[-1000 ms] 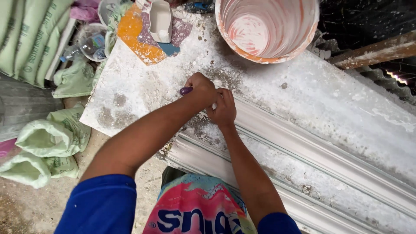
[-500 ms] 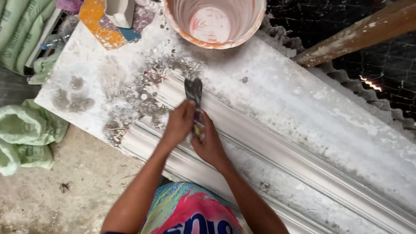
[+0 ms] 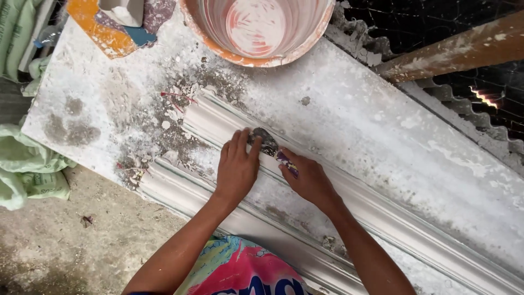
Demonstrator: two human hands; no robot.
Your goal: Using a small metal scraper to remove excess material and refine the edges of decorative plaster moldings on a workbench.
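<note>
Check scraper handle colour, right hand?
Purple handle in the right hand; blade grey, plaster-smeared. Head view.

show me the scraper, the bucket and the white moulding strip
scraper (image 3: pixel 266 142), head view, on its grey blade beside the left fingertips
bucket (image 3: pixel 240 56), head view, on its orange front rim
white moulding strip (image 3: pixel 393 226), head view, on a bare ridge past the right wrist

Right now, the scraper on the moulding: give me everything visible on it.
The scraper is a small putty-knife type tool: a dull grey blade, mottled with dried plaster, on a purple handle. It lies flat along the white plaster moulding, blade pointing up-left. The right hand grips the handle, hiding most of it; the left hand presses its fingertips on the blade's left edge. The edge condition cannot be judged.
</note>
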